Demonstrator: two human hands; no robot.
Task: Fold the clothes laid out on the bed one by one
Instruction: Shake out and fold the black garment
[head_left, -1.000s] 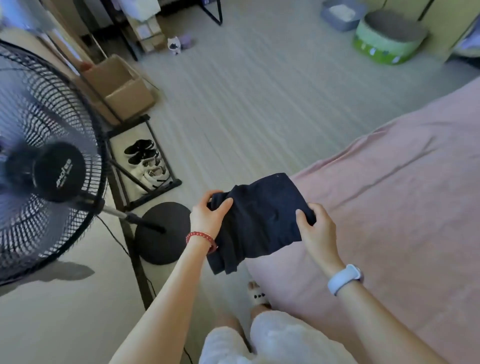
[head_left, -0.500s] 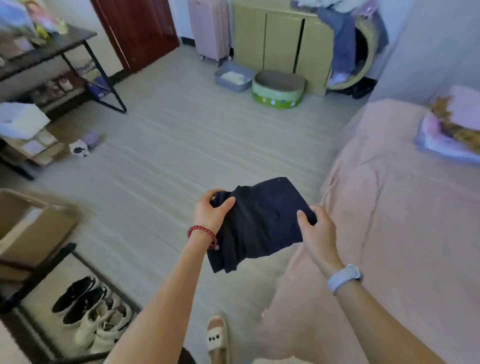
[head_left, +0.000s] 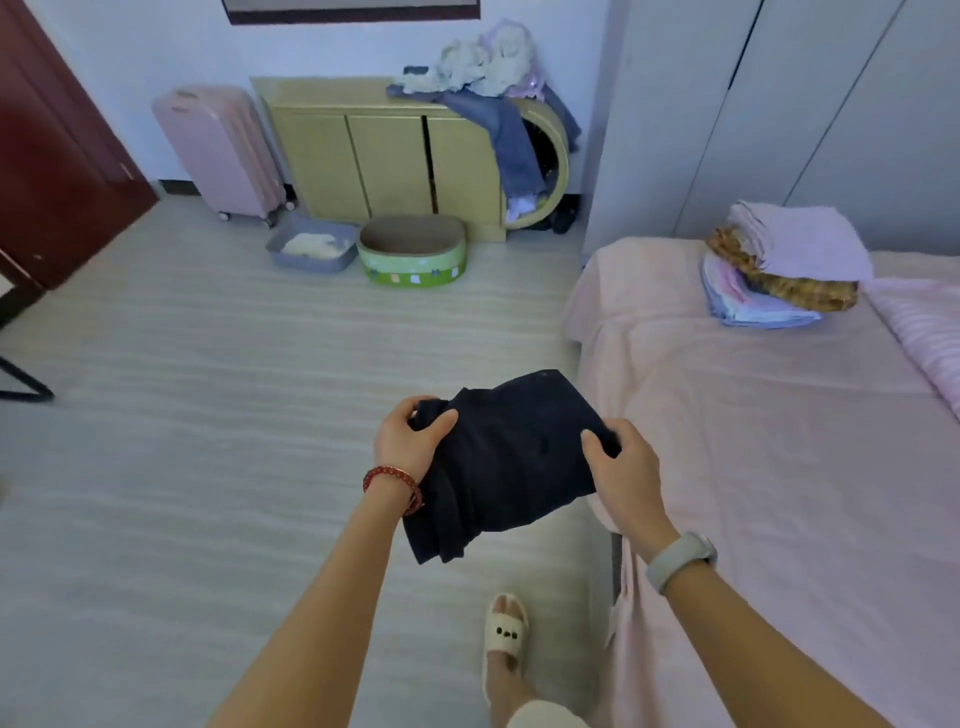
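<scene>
A folded dark navy garment (head_left: 514, 457) hangs in the air in front of me, above the floor just left of the bed's edge. My left hand (head_left: 410, 441), with a red bead bracelet at the wrist, grips its left corner. My right hand (head_left: 621, 467), with a white watch on the wrist, grips its right edge, thumb on top. The bed (head_left: 779, 467) with a pink sheet lies to the right. A stack of folded clothes (head_left: 779, 260) sits near the bed's far end.
A yellow cabinet (head_left: 384, 150) with clothes heaped on it stands against the far wall. Beside it are a pink suitcase (head_left: 223, 145), a grey litter tray (head_left: 311, 249) and a green oval cat bed (head_left: 413, 254). A grey wardrobe (head_left: 779, 104) rises behind the bed. My slippered foot (head_left: 504, 634) stands on the floor.
My view has swung right and upward, from the fan and shoe rack to the far wall and the bed. Both hands keep the same grip on the dark garment.
</scene>
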